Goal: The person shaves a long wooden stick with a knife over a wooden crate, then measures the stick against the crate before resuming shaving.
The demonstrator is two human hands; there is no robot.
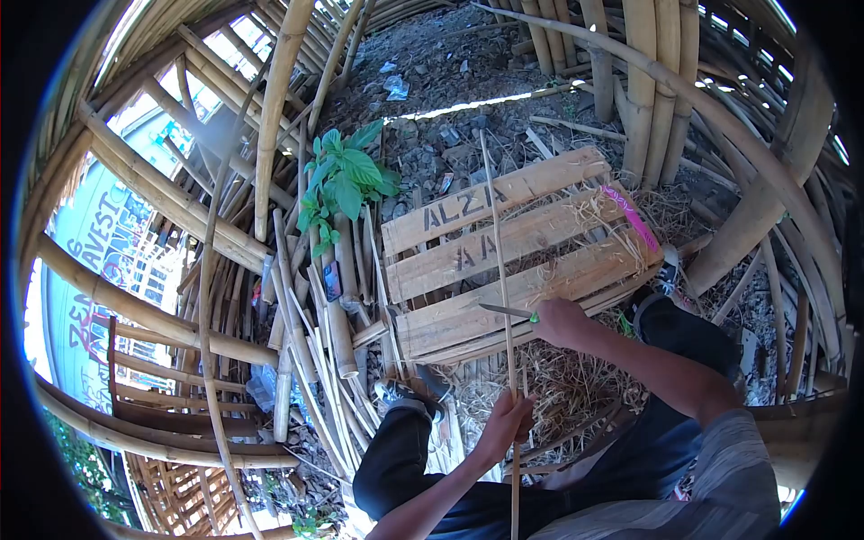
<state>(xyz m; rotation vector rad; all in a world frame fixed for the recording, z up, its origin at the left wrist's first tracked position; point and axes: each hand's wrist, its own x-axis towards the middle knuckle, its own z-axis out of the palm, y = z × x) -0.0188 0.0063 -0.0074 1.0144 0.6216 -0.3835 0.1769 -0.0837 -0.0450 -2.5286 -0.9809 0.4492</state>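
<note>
My left hand (509, 419) is wrapped round a long thin bamboo strip (496, 225), low down near my lap. The strip stands nearly upright in the view, its upper end reaching past a wooden slatted crate (549, 232). In my right hand (562, 324) is a knife (504, 311) with a bit of green at its handle. The blade points left and crosses the strip above my left hand, over the crate's near slats. Dark lettering marks the crate's slats, and a pink patch is on its right end.
Pale shavings (576, 396) litter the ground between my legs. Cut bamboo lengths (338, 333) lie left of the crate, beside a leafy green plant (346, 180). Thick bamboo poles (641, 99) stand at the back right. A bamboo frame (135, 306) closes the left side.
</note>
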